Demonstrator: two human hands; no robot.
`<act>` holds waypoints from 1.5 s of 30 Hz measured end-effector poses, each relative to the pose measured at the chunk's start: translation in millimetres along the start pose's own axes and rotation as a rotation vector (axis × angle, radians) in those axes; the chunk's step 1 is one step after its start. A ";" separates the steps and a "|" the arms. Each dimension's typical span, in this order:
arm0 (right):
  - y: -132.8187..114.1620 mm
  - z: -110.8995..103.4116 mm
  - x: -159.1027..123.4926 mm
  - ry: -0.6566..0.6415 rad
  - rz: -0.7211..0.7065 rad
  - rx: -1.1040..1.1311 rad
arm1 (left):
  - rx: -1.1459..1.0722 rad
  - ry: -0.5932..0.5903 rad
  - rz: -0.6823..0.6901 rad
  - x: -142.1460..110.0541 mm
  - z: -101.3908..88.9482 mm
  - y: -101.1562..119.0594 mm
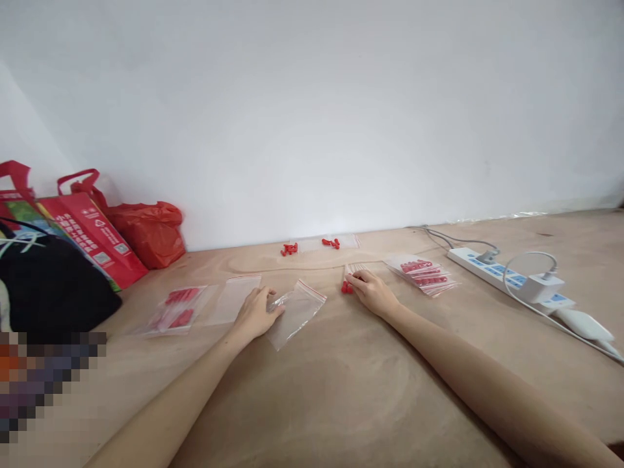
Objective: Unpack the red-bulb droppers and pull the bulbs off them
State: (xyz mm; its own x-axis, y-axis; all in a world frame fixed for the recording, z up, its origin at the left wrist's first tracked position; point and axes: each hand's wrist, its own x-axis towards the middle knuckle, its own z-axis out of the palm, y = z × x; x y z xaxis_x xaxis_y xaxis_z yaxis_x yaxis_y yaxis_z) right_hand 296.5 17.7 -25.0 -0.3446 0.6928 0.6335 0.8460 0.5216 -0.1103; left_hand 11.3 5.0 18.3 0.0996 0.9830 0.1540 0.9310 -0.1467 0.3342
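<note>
My left hand (257, 311) rests palm down, its thumb apart from its fingers and touching the left edge of a clear zip bag (298, 313). That bag looks flat and lies slanted on the wooden table (292, 403). My right hand (374, 292) has its fingers curled together over small red pieces (346, 287) and thin whitish strips (358, 267). What lies between its fingertips is hidden. Left of my left hand are another clear bag (238, 296) and a pile of bags with red contents (178, 309). A fanned stack of filled bags (426, 276) lies right of my right hand.
Red clusters (289, 249) and another small group of red pieces (331, 243) lie near the wall. A white power strip (487, 268) with a charger (542, 287) and cables runs along the right. Red shopping bags (92, 237) and a black bag (53, 286) stand at left.
</note>
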 end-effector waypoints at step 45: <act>-10.5 -11.0 -3.3 -0.130 0.013 -0.105 | 0.275 0.254 -0.274 -5.9 -47.9 -82.2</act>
State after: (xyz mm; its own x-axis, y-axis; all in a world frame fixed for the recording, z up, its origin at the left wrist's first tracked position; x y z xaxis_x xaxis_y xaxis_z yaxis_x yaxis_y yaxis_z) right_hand 293.2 4.4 -17.5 -0.3773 0.7613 0.5273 0.8863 0.4620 -0.0328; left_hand -82.6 6.0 34.4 -0.2208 0.9182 0.3290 0.9729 0.1835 0.1406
